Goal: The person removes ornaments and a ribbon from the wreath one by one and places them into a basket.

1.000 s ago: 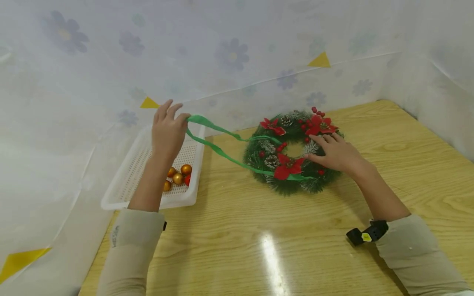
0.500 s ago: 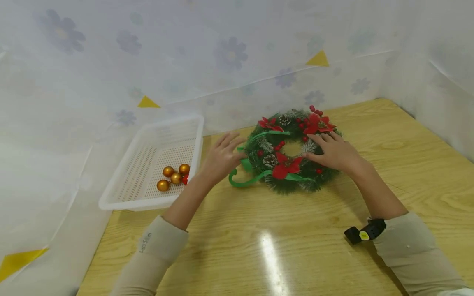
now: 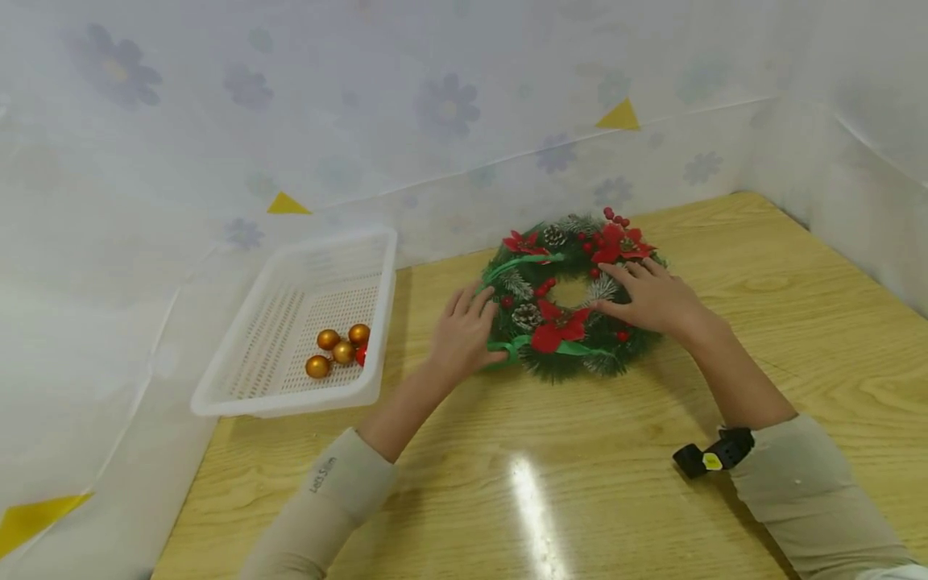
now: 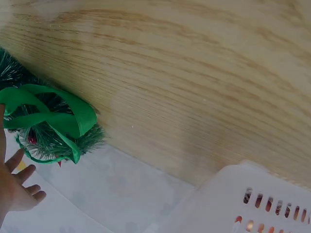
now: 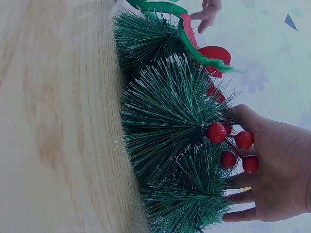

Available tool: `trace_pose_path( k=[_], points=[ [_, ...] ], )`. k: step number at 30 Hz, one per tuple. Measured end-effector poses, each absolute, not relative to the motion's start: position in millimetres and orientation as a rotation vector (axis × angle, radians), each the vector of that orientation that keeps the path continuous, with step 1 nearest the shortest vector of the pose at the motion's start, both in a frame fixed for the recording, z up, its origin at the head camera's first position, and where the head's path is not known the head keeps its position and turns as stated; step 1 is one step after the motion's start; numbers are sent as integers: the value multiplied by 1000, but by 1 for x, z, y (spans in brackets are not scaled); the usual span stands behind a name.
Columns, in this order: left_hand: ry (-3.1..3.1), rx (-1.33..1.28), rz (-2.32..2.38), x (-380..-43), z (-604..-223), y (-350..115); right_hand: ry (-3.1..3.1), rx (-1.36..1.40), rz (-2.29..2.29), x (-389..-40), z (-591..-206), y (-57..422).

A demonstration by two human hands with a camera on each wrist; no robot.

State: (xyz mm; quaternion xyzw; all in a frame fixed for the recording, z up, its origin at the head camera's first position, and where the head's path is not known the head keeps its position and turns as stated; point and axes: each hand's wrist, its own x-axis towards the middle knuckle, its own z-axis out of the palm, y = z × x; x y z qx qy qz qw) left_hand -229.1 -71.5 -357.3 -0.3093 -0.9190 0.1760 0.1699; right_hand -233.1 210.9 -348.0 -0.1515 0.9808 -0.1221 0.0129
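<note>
A green Christmas wreath (image 3: 558,366) with red poinsettias, pinecones and red berries lies flat on the table. Across its left part runs a green ribbon (image 3: 536,259), whose loop (image 4: 80,114) drapes over the edge in the left wrist view. The left hand (image 3: 462,338) is at the wreath's left edge, fingers extended and spread beside the ribbon. Whether it touches the ribbon is hard to tell. On the right side of the wreath rests the right hand (image 3: 656,302), fingers spread over the greenery. The right wrist view has that hand (image 5: 282,170) behind a cluster of red berries (image 5: 231,145).
A white perforated basket (image 3: 290,403) stands on the left of the wooden table (image 3: 449,499). Several gold balls (image 3: 344,352) and a red ball (image 3: 361,354), partly hidden by the rim, lie inside. A patterned sheet (image 3: 449,153) hangs behind the table.
The left hand has released the green ribbon, which was stretched out to the left, and moved right to the wreath's edge. The ribbon has dropped onto the wreath. The right hand stays in place.
</note>
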Motion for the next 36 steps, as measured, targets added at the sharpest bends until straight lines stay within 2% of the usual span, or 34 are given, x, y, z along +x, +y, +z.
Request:
trace_pose_path(
  k=[8, 14, 23, 36],
  points=[
    [-2842, -572, 536, -235, -367, -63, 3059, -467, -372, -233, -348, 211],
    [-2851, -468, 588, -252, -368, -67, 3057, -476, -371, -233, -348, 211],
    [-3114, -570, 436, -280, -368, -79, 3062, -487, -356, -232, -349, 210],
    [-3090, -715, 411, -245, -369, -70, 3067, -473, -358, -232, -346, 211]
  ],
)
